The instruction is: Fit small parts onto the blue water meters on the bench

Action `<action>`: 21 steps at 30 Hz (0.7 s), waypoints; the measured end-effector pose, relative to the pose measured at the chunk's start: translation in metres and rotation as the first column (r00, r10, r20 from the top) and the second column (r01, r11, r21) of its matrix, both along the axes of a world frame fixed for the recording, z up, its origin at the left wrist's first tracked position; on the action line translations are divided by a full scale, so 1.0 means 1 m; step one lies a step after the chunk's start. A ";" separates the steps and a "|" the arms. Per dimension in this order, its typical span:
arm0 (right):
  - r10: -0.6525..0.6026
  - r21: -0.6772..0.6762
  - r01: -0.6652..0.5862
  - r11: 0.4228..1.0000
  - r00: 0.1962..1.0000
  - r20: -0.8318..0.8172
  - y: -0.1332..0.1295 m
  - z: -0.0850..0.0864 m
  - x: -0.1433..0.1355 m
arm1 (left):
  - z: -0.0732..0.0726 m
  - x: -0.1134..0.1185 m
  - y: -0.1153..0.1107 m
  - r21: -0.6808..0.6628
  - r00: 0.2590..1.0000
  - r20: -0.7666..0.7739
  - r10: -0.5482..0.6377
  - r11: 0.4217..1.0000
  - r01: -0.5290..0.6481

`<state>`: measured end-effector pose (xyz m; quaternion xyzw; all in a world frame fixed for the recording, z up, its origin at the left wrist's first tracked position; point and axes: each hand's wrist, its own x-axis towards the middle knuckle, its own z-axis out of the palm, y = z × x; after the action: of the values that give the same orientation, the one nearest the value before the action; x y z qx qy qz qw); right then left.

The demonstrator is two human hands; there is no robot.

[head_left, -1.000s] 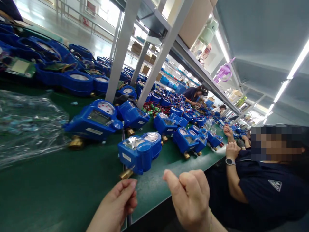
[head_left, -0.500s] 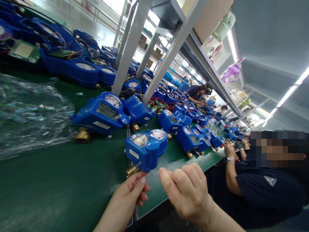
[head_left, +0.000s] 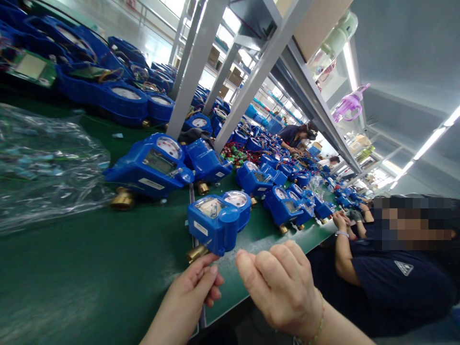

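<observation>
A blue water meter (head_left: 213,225) with a round dial, a clear-windowed box and a brass pipe end (head_left: 196,254) stands on the green bench in front of me. My left hand (head_left: 199,287) is at its near lower edge, the index fingertip at the casing's underside and the thumb pressed against the curled fingers. Whatever lies between them, if anything, is hidden. Just right of the meter, my right hand (head_left: 282,285) is closed with the knuckles up and apart from the casing. Its palm is turned away, so any small thing inside it does not show.
More blue meters (head_left: 151,165) stand behind and to the right along the green bench (head_left: 89,268). A clear plastic bag (head_left: 53,167) of small parts lies left. Grey shelf posts (head_left: 197,67) rise behind. A co-worker in a dark shirt (head_left: 391,282) sits at right.
The view has shifted very slightly. Both hands keep nearly the same pose beside the meter, and the meter stays in place.
</observation>
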<state>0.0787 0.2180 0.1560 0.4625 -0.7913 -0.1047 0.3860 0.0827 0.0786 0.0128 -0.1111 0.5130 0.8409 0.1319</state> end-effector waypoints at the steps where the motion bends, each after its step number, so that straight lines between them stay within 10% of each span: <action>1: 0.005 -0.002 -0.005 1.000 1.000 0.000 0.000 0.000 0.000 | 0.000 0.000 0.000 -0.002 1.000 0.000 -0.002 1.000 0.002; 14: -0.092 -0.060 0.106 0.993 0.975 0.205 -0.005 -0.026 -0.019 | 0.019 0.003 0.001 -0.057 0.999 -0.033 -0.008 0.998 0.006; 21: -0.071 -0.208 0.245 0.947 0.791 0.608 0.006 -0.056 -0.020 | 0.013 0.006 -0.003 -0.496 0.977 -0.126 -0.173 0.864 0.089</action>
<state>0.0589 0.2241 0.0998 0.3451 -0.9147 0.1239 0.1696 0.0888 0.0757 0.0257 -0.0350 0.7239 0.6796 0.1135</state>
